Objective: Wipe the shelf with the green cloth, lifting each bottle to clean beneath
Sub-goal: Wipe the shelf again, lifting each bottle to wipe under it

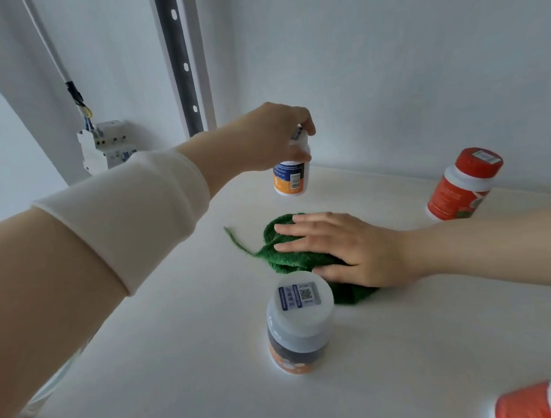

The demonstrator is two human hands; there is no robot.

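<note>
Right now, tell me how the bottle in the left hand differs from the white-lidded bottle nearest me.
The held bottle hangs above the shelf, gripped at its top by the left hand; the near bottle stands on the shelf, untouched. The held bottle looks slimmer than the near bottle, whose lid shows a code sticker. Both are upright with orange labels.

Cap of lifted bottle (291, 178) hidden inside left hand (271, 133). Green cloth (288, 260) partly covered by right hand (346, 246), its near edge behind white-capped bottle (301, 319) just below thumb. Red bottle (539, 399) below right forearm cut by frame corner, blurred. Label print too small to read.
</note>
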